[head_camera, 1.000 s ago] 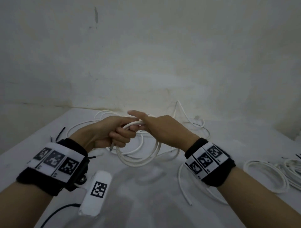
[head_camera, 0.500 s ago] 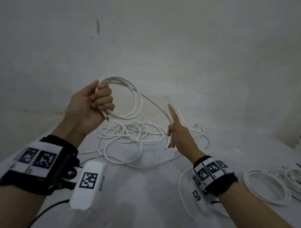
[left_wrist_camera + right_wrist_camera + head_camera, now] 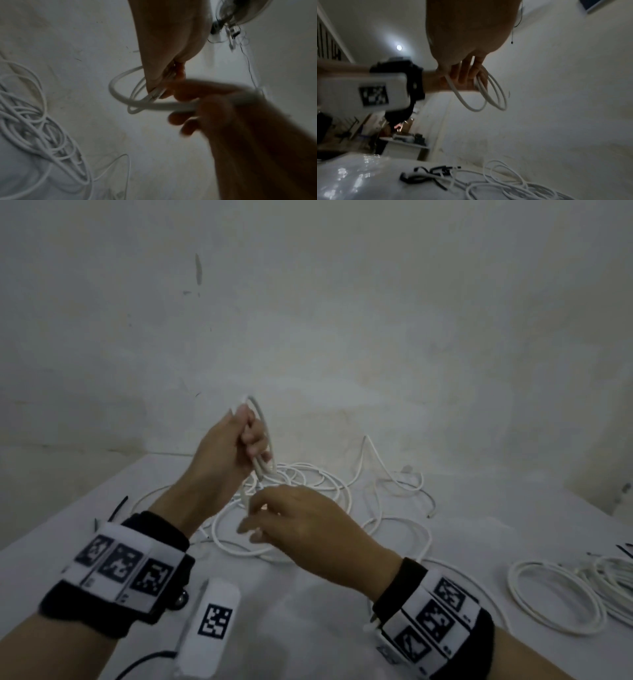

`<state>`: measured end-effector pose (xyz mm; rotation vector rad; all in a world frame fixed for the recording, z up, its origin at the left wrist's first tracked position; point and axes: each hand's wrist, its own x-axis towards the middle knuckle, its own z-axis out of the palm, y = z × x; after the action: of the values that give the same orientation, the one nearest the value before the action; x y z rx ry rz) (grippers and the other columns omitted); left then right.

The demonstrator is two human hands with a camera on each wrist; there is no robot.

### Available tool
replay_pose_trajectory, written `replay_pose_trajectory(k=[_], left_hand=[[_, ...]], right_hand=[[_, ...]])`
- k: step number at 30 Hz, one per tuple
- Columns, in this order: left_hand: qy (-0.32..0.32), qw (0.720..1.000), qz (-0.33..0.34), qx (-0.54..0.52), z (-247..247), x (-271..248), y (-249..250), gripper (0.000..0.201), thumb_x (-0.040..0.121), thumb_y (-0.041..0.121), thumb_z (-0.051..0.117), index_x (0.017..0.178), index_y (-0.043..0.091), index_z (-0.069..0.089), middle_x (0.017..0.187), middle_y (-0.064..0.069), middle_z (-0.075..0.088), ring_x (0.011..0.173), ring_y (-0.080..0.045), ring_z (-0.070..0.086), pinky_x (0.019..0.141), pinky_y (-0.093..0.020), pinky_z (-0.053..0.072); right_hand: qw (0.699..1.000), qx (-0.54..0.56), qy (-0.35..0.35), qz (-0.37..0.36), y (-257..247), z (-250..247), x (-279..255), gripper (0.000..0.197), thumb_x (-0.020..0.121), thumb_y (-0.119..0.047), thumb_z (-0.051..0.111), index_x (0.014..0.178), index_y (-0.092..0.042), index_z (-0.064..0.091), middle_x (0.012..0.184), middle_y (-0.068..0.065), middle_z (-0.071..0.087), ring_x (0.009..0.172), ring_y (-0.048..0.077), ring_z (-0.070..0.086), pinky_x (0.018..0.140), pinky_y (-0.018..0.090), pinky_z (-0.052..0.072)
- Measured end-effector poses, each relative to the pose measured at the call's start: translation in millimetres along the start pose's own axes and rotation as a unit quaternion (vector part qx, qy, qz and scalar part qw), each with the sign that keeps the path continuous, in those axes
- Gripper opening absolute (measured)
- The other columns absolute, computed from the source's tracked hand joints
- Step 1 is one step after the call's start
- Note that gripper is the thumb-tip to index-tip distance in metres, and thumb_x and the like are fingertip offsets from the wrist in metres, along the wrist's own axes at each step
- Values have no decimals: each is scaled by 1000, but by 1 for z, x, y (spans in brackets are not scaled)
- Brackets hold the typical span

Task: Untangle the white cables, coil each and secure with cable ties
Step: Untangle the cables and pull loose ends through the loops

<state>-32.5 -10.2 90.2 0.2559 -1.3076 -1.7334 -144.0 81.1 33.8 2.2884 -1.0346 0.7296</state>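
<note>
My left hand (image 3: 251, 440) is raised above the table and grips a small coil of white cable (image 3: 263, 422) in its curled fingers. The coil's loops (image 3: 116, 94) stick out past the fist, and they hang beyond the fingers (image 3: 498, 92) in the right wrist view. Just below it, my right hand (image 3: 255, 508) pinches the strand (image 3: 180, 105) that leads into the coil. The rest of the white cables lie as a loose tangle (image 3: 308, 481) on the white table (image 3: 308, 628) behind both hands.
Coiled white cables (image 3: 555, 597) lie at the right of the table. Black cable ties (image 3: 118, 508) lie at the far left, seen close up as black strips (image 3: 423, 175). A plain wall (image 3: 342, 337) stands right behind the table.
My hands have come together: the left hand moved right and down with the coil, and the right hand, half a second ago apart with a finger out, now pinches the strand under it.
</note>
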Motion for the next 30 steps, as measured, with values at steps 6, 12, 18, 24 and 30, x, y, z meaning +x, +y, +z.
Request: replay_pose_trajectory(k=[6, 12, 18, 24, 30], left_hand=[[-61, 978, -64, 188, 10, -33, -15, 33, 95, 9, 39, 65, 9, 53, 48, 3, 48, 45, -9, 46, 42, -15, 41], [-107, 973, -195, 65, 11, -36, -17, 50, 98, 28, 30, 53, 15, 49, 38, 4, 26, 26, -3, 19, 35, -17, 13], [-116, 954, -275, 3, 4, -33, -9, 63, 87, 53, 31, 48, 9, 55, 29, 8, 24, 20, 1, 19, 29, -10, 11], [-96, 937, -310, 132, -6, -33, -21, 58, 93, 50, 32, 55, 10, 49, 38, 7, 25, 25, -1, 20, 28, -10, 16], [25, 940, -115, 321, -9, -35, -45, 47, 101, 37, 31, 64, 11, 44, 41, 9, 29, 35, -5, 23, 35, -15, 20]], right_hand=[[962, 165, 125, 176, -5, -30, 30, 32, 80, -18, 70, 104, -12, 50, 80, 0, 65, 69, 13, 57, 80, 27, 45], [933, 216, 143, 250, 21, -32, 22, 9, 80, -22, 68, 82, -18, 61, 88, -10, 53, 90, 13, 50, 83, 27, 41], [969, 177, -6, 172, 29, -25, -12, 38, 95, -34, 41, 129, -17, 45, 107, -6, 53, 79, 1, 55, 74, 14, 45], [964, -38, -154, 215, 24, -11, -20, 28, 100, -28, 40, 127, -22, 40, 92, 8, 64, 63, 32, 58, 55, 30, 34], [943, -24, -140, 300, 21, -5, -16, 22, 102, -24, 33, 118, -10, 40, 90, 11, 61, 68, 28, 51, 58, 33, 33]])
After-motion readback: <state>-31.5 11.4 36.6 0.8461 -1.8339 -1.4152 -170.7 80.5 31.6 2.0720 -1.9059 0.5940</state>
